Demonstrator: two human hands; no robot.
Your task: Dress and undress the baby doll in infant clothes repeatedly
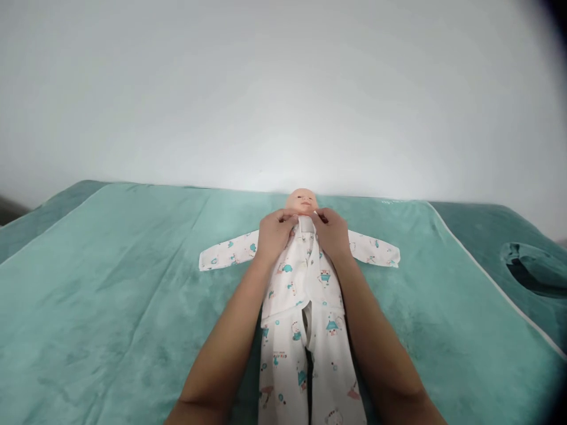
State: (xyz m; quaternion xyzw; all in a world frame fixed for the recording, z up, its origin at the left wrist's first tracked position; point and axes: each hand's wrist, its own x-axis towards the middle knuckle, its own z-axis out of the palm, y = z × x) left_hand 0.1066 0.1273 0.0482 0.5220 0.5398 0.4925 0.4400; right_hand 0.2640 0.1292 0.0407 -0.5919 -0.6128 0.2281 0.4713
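Observation:
A baby doll (302, 199) lies on its back with its head toward the wall. It wears a white printed baby jacket (290, 283) with both sleeves spread out sideways, and matching printed trousers (283, 378) below. My left hand (275, 231) pinches the jacket's collar edge under the doll's chin on the left. On the other side of the neck, my right hand (331, 230) pinches the opposite collar edge. The jacket's front edges meet unevenly along the chest, with a small gap at the hem. The doll's hands and feet are out of sight.
A green plush blanket (133, 283) with a pale border covers the surface under the doll. Darker green cloth (478, 224) shows beyond its edge at the right. A dark oval opening (535, 268) lies at the far right. Behind stands a plain white wall (266, 94).

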